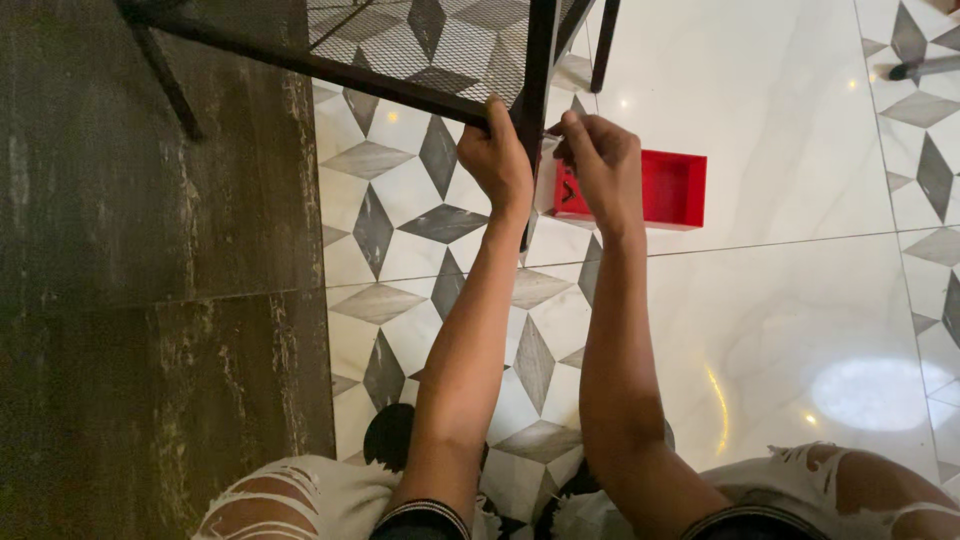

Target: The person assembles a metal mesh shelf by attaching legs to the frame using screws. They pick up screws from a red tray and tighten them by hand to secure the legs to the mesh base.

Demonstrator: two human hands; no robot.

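A red tray (pixel 672 190) lies on the glossy white floor (pixel 780 330) just beyond the right hand (pixel 600 165), partly hidden behind it; a band of grey and white diamond tiles (pixel 400 240) runs under both forearms, and dark stone flooring (pixel 150 300) lies to the left. A black metal frame with a mesh top (pixel 400 40) occupies the upper field. Its black leg (pixel 533 90) runs nearly vertically in the view, long axis toward the person. The left hand (pixel 497 160) is clamped around this leg at the frame corner. The right hand's fingertips are pinched together against the leg's right side on something too small to identify.
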